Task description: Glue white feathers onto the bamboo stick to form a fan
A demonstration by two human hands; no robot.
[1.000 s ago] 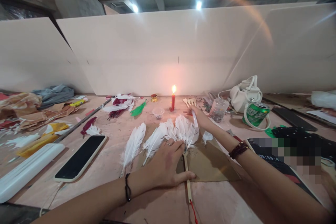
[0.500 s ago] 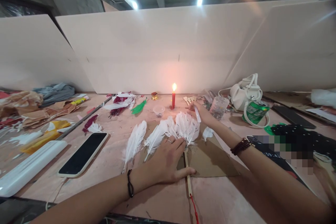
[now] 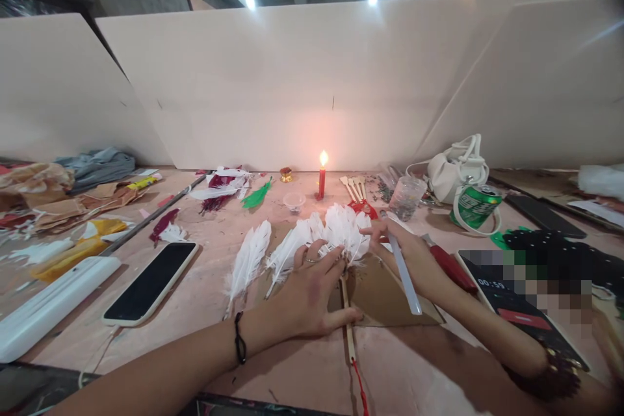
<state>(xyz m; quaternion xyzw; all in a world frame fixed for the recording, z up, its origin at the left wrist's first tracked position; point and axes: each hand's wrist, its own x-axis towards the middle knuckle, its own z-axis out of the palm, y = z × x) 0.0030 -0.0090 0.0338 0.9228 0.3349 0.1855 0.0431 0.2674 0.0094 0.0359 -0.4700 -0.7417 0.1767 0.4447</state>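
A fan of white feathers (image 3: 345,226) on a thin wooden handle (image 3: 349,331) lies on a piece of brown cardboard (image 3: 390,299). My left hand (image 3: 312,289) rests over its base, fingers spread, fingertips on the feathers and thumb across the handle. At the fan's right edge, my right hand (image 3: 400,244) is closed on a translucent white glue stick (image 3: 407,273), which slants down towards me. Its fingertips touch or nearly touch the feathers. Loose white feathers (image 3: 251,257) lie left of the fan. Beyond it a red candle (image 3: 322,182) burns upright.
A white phone (image 3: 151,283) and a long white case (image 3: 53,309) lie at left. A clear cup (image 3: 407,198), a green can (image 3: 475,205), a white bag (image 3: 455,172) and a phone with a lit screen (image 3: 511,302) are at right. Behind stands a white board (image 3: 244,91).
My right hand has drawn back from beside the candle to the fan's right edge, bringing the glue stick with it. My left hand has stayed on the fan.
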